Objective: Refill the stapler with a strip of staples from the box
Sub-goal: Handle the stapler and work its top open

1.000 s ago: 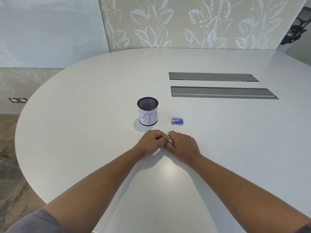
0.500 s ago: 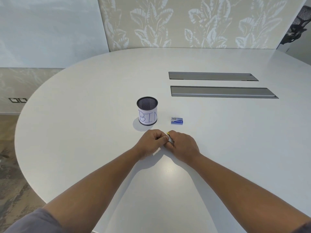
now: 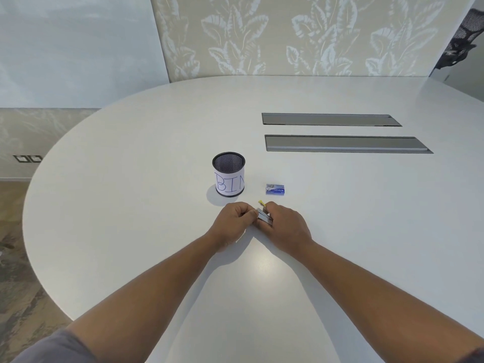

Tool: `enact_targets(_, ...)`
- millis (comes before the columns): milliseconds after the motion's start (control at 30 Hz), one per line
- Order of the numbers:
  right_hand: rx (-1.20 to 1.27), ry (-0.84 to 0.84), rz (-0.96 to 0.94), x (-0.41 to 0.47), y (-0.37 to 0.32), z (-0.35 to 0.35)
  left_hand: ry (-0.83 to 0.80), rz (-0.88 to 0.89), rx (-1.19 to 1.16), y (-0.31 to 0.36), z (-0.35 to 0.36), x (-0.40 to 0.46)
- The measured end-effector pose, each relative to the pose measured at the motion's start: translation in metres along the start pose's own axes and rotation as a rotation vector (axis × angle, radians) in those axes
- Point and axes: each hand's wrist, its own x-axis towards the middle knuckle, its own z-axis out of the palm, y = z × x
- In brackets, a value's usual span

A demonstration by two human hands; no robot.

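A small stapler (image 3: 264, 215), grey metal with a yellow tip, lies between my two hands near the middle of the white table (image 3: 131, 179). My right hand (image 3: 285, 226) wraps around it from the right and hides most of its body. My left hand (image 3: 233, 223) is curled, its fingertips pinched against the stapler's near left end. Whether a staple strip is between the fingers cannot be told. The blue staple box (image 3: 275, 189) rests flat on the table a little beyond my right hand, untouched.
A black mesh cup (image 3: 228, 174) with a paper label reading "BIN" stands beyond my left hand, left of the box. Two long grey cable hatches (image 3: 345, 144) are set into the table farther back on the right. The table's curved edge runs along the left.
Both hands stay in place around the stapler. A bit more of its grey metal shows between the fingers now; otherwise nothing has visibly moved.
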Motion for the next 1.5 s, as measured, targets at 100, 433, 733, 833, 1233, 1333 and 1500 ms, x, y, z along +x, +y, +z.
enact_targets(100, -0.031, -0.003, -0.007, -0.0006, -0.0009, -0.0003, -0.001, 0.010, 0.004, -0.0002, -0.0002, -0.0007)
enact_targets(433, -0.096, -0.024, -0.039, 0.0005, 0.0029, 0.0037, -0.019, 0.020, -0.009, -0.0027, -0.0002, 0.0008)
enact_targets(733, -0.076, -0.012, -0.046, -0.0003, 0.0031, 0.0037, -0.011, 0.029, 0.002, -0.0050, 0.0003, 0.0029)
enact_targets(833, -0.073, -0.011, -0.034, 0.0004, 0.0026, 0.0037, -0.012, 0.034, 0.004, -0.0055, 0.0001, 0.0027)
enact_targets(1233, -0.082, -0.025, -0.036, 0.0001, 0.0021, 0.0032, -0.019, 0.029, -0.005, -0.0033, -0.0006, 0.0015)
enact_targets(1333, -0.079, -0.019, -0.029, 0.0000, 0.0021, 0.0029, -0.021, 0.033, 0.001, -0.0038, -0.0007, 0.0019)
enact_targets(1500, -0.084, -0.025, -0.047, -0.0001, 0.0032, 0.0044, -0.021, 0.044, 0.013, -0.0050, -0.0006, 0.0025)
